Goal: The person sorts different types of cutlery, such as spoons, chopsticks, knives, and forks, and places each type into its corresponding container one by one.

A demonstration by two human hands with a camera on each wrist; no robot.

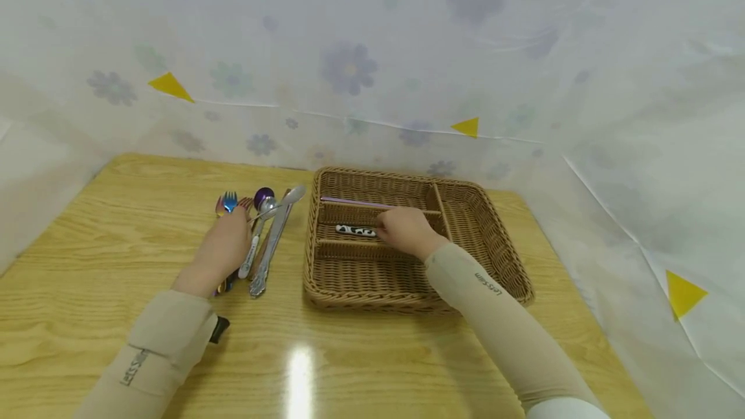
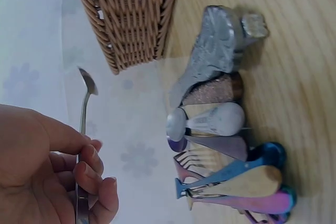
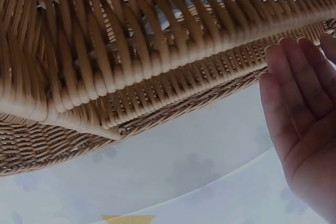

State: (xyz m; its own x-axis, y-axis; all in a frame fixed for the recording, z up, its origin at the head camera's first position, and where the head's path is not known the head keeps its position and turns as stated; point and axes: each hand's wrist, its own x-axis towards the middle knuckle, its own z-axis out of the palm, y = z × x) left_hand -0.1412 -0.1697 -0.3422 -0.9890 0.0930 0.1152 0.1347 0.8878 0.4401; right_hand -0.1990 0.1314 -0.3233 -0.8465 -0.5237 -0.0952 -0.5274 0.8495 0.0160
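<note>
My left hand (image 1: 224,244) pinches the thin handle of a silver spoon (image 2: 88,81), its bowl pointing away from the palm. Below and beside that hand, a bunch of cutlery lies on the table, including a blue fork (image 1: 229,201), a purple spoon (image 1: 264,196) and a silver knife with an ornate handle (image 1: 260,282). My right hand (image 1: 407,228) reaches over the wicker basket (image 1: 372,302), fingers nearly straight in the right wrist view. By its fingertips lies a utensil with a black-and-white patterned handle (image 1: 355,231) in a middle compartment; its other end is hidden.
A slim purple utensil (image 1: 357,203) lies in the basket's rear compartment. Wicker dividers (image 1: 438,199) split the basket into several sections. Behind the wooden table (image 1: 349,367) hangs a flower-print sheet (image 1: 349,31). A small black object (image 1: 219,330) shows beside my left sleeve.
</note>
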